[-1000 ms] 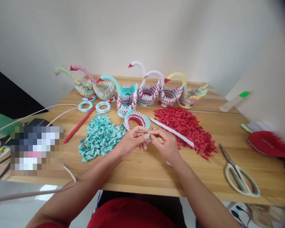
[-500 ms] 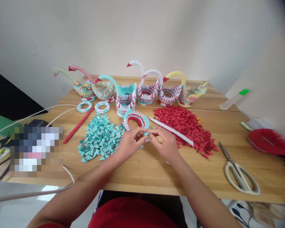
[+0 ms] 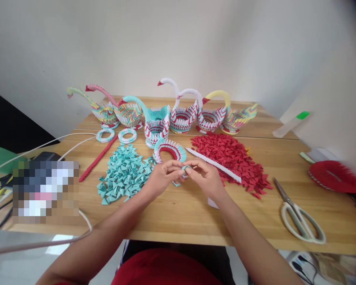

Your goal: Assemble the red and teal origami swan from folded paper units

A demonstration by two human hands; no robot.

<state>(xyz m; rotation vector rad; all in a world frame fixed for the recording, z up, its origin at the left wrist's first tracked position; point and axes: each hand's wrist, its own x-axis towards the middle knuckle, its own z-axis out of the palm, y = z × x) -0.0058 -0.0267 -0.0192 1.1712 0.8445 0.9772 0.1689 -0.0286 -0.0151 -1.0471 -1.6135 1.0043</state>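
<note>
My left hand [image 3: 166, 174] and my right hand [image 3: 204, 176] meet above the table, fingertips pinched around a small teal folded paper piece [image 3: 185, 170]. Just beyond them rests a round paper-piece ring [image 3: 182, 152] with a red inside and teal and white points, its near side covered by my fingers. A heap of teal paper triangles [image 3: 123, 174] lies to the left of my left hand. Beyond my right hand a long white paper strip [image 3: 215, 164] lies against a heap of red paper triangles [image 3: 234, 158].
Several paper swan baskets [image 3: 156, 128] line the back. Two teal-and-white rings [image 3: 127, 135] and a long red strip [image 3: 97, 159] lie at left, near white cables [image 3: 74, 139]. Scissors [image 3: 298, 217] lie at right, with a red spiky disc [image 3: 338, 177] beyond.
My hands have stayed in place while the fingers turned the teal piece, and the right fingers curled more. More of a pale piece shows by my right wrist.
</note>
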